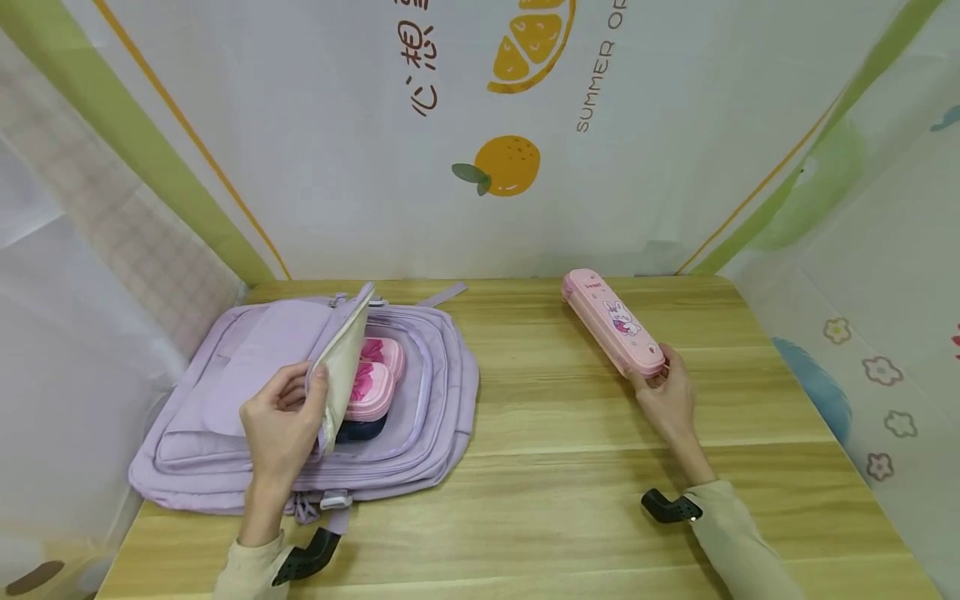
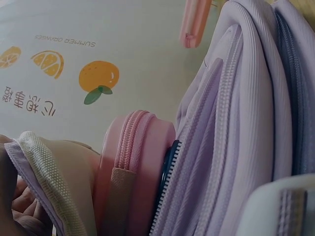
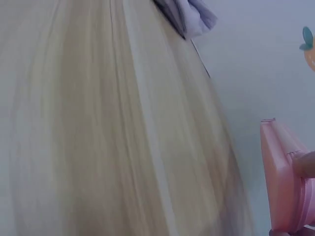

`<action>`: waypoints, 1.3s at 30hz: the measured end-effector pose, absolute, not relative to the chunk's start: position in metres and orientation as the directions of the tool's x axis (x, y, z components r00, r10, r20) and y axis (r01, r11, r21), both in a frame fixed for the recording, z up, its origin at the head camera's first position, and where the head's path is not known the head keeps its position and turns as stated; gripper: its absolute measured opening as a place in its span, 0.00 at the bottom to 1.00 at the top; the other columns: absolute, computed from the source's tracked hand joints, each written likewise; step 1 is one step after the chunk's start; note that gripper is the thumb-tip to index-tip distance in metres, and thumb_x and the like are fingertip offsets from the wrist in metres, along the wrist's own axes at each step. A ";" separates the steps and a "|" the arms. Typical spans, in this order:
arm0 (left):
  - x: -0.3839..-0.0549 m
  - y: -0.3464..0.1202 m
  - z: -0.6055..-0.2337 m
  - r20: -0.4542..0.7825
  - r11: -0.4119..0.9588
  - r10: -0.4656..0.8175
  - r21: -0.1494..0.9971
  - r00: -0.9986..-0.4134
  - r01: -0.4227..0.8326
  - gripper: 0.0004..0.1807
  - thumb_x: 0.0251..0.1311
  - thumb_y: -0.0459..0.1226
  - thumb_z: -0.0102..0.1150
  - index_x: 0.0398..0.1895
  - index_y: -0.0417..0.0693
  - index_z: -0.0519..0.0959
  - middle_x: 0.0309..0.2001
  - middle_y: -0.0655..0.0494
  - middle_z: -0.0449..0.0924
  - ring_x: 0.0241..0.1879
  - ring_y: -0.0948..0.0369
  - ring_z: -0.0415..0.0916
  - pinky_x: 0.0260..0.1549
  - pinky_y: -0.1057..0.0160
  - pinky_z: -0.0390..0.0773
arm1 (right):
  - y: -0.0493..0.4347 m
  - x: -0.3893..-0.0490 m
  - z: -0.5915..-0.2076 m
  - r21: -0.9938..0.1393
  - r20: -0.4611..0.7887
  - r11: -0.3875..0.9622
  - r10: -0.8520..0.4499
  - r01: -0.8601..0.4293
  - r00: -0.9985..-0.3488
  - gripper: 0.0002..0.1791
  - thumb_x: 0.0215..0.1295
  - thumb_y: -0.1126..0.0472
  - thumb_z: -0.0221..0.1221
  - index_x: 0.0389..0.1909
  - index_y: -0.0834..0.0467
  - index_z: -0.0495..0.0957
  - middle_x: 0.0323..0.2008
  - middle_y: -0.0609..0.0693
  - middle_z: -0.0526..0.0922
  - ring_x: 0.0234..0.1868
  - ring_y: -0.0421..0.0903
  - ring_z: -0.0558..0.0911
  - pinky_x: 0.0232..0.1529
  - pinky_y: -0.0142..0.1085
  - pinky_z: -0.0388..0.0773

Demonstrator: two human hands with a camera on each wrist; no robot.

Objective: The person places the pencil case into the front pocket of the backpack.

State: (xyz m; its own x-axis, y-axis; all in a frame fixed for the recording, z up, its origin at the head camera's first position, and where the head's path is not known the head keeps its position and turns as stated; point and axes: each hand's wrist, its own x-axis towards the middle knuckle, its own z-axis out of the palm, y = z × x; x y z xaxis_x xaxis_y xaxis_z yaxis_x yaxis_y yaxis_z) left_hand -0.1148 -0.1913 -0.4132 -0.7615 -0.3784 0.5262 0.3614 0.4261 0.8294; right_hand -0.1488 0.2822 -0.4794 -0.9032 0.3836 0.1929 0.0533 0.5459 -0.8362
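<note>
A lavender backpack (image 1: 247,342) lies on its back at the left of the table. My left hand (image 1: 281,425) pinches the edge of its front-pocket flap (image 1: 343,383), holding it raised with the cream lining showing. Under the flap sit pink zippered cases (image 1: 371,392) with darker pink bow prints, above a dark navy item (image 1: 362,430). In the left wrist view, one pink case (image 2: 140,162) stands between the flap and the pocket zipper. My right hand (image 1: 667,400) grips the near end of a long pink pencil case (image 1: 607,321) with a rabbit print, over the right of the table.
The wooden table (image 1: 540,467) runs back to a white curtain (image 1: 360,183) printed with oranges. Backpack straps (image 1: 446,293) stick out at the back and front of the bag. Black wrist mounts (image 1: 307,558) sit on both sleeves.
</note>
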 end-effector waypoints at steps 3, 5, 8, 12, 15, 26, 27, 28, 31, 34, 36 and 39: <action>-0.114 -0.192 -0.414 0.525 0.426 -0.380 0.830 -0.762 0.360 0.07 0.58 0.28 0.67 0.37 0.30 0.86 0.23 0.79 0.79 0.22 0.79 0.76 0.23 0.84 0.77 | 0.274 -0.151 -0.478 -0.848 0.191 0.530 0.337 0.018 -0.922 0.36 0.64 0.65 0.66 0.69 0.72 0.64 0.59 0.71 0.76 0.56 0.59 0.78 0.43 0.05 0.65; -0.114 -0.192 -0.414 0.523 0.424 -0.381 0.832 -0.763 0.358 0.07 0.58 0.28 0.67 0.37 0.30 0.86 0.23 0.79 0.79 0.22 0.79 0.76 0.23 0.84 0.77 | 0.270 -0.153 -0.478 -0.865 0.186 0.502 0.306 -0.008 -0.934 0.36 0.63 0.65 0.67 0.69 0.72 0.63 0.60 0.71 0.75 0.58 0.60 0.78 0.45 0.06 0.67; -0.114 -0.191 -0.413 0.522 0.424 -0.381 0.832 -0.763 0.358 0.07 0.58 0.28 0.67 0.37 0.30 0.86 0.24 0.79 0.80 0.22 0.79 0.77 0.24 0.84 0.77 | 0.263 -0.156 -0.478 -0.891 0.178 0.453 0.267 -0.039 -0.947 0.37 0.63 0.66 0.67 0.70 0.71 0.63 0.63 0.70 0.73 0.60 0.60 0.77 0.50 0.09 0.70; -0.114 -0.190 -0.411 0.524 0.424 -0.372 0.830 -0.766 0.362 0.07 0.59 0.29 0.67 0.37 0.30 0.86 0.25 0.79 0.80 0.23 0.79 0.77 0.25 0.84 0.78 | 0.251 -0.159 -0.477 -0.911 0.178 0.404 0.211 -0.081 -0.961 0.38 0.63 0.68 0.68 0.71 0.71 0.62 0.65 0.68 0.71 0.62 0.59 0.76 0.55 0.12 0.72; -0.114 -0.190 -0.409 0.524 0.420 -0.367 0.831 -0.769 0.365 0.07 0.59 0.29 0.67 0.37 0.31 0.86 0.24 0.79 0.80 0.24 0.79 0.78 0.25 0.84 0.79 | 0.240 -0.161 -0.474 -0.921 0.203 0.365 0.145 -0.138 -0.968 0.38 0.62 0.70 0.67 0.71 0.71 0.61 0.66 0.68 0.70 0.62 0.59 0.74 0.57 0.13 0.71; -0.113 -0.191 -0.407 0.527 0.445 -0.364 0.823 -0.768 0.353 0.07 0.59 0.29 0.67 0.38 0.31 0.87 0.26 0.79 0.80 0.24 0.79 0.77 0.26 0.84 0.78 | 0.203 -0.169 -0.471 -0.929 0.225 0.283 -0.087 -0.240 -0.971 0.40 0.62 0.70 0.68 0.72 0.67 0.61 0.69 0.65 0.68 0.67 0.60 0.72 0.65 0.20 0.71; -0.114 -0.191 -0.407 0.530 0.448 -0.363 0.821 -0.766 0.354 0.07 0.59 0.29 0.67 0.38 0.32 0.87 0.26 0.79 0.80 0.24 0.79 0.77 0.27 0.84 0.78 | 0.200 -0.170 -0.471 -0.931 0.221 0.274 -0.106 -0.242 -0.969 0.40 0.61 0.71 0.68 0.73 0.67 0.61 0.70 0.65 0.68 0.67 0.60 0.72 0.66 0.22 0.71; -0.114 -0.191 -0.406 0.533 0.452 -0.364 0.818 -0.764 0.356 0.07 0.59 0.29 0.67 0.38 0.32 0.87 0.26 0.79 0.80 0.25 0.79 0.78 0.27 0.84 0.78 | 0.197 -0.171 -0.471 -0.934 0.216 0.265 -0.119 -0.241 -0.969 0.40 0.61 0.71 0.68 0.72 0.67 0.62 0.69 0.65 0.68 0.67 0.60 0.72 0.67 0.24 0.72; -0.114 -0.191 -0.404 0.539 0.456 -0.363 0.814 -0.760 0.359 0.07 0.60 0.29 0.66 0.39 0.32 0.87 0.27 0.79 0.80 0.27 0.80 0.79 0.30 0.84 0.79 | 0.186 -0.174 -0.471 -0.937 0.222 0.233 -0.183 -0.262 -0.958 0.40 0.59 0.73 0.69 0.72 0.69 0.62 0.69 0.65 0.68 0.68 0.61 0.71 0.69 0.30 0.72; -0.114 -0.190 -0.402 0.541 0.454 -0.362 0.813 -0.759 0.363 0.08 0.61 0.29 0.65 0.39 0.32 0.87 0.28 0.80 0.80 0.29 0.80 0.80 0.32 0.84 0.80 | 0.176 -0.176 -0.470 -0.940 0.225 0.202 -0.235 -0.274 -0.945 0.41 0.58 0.74 0.69 0.71 0.70 0.62 0.69 0.65 0.68 0.68 0.61 0.71 0.70 0.33 0.72; -0.114 -0.190 -0.401 0.542 0.452 -0.360 0.813 -0.759 0.366 0.08 0.62 0.29 0.65 0.40 0.32 0.86 0.29 0.79 0.81 0.30 0.80 0.80 0.32 0.84 0.80 | 0.170 -0.177 -0.469 -0.943 0.224 0.184 -0.259 -0.276 -0.940 0.41 0.57 0.75 0.69 0.71 0.70 0.62 0.69 0.65 0.69 0.69 0.61 0.71 0.69 0.34 0.72; -0.115 -0.190 -0.401 0.540 0.446 -0.359 0.815 -0.761 0.369 0.08 0.62 0.29 0.64 0.40 0.32 0.86 0.30 0.73 0.82 0.31 0.80 0.81 0.33 0.83 0.80 | 0.162 -0.179 -0.468 -0.947 0.219 0.163 -0.302 -0.276 -0.928 0.42 0.57 0.74 0.69 0.72 0.70 0.62 0.70 0.66 0.68 0.69 0.62 0.70 0.70 0.33 0.72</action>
State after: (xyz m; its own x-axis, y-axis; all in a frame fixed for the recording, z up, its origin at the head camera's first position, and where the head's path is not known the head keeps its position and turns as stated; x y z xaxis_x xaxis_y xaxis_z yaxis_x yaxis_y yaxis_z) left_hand -0.1147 -0.1895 -0.4008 -0.7608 -0.3592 0.5404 0.3685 0.4463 0.8155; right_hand -0.1786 0.1621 -0.4675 -0.9279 -0.3019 0.2187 -0.2764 0.1633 -0.9471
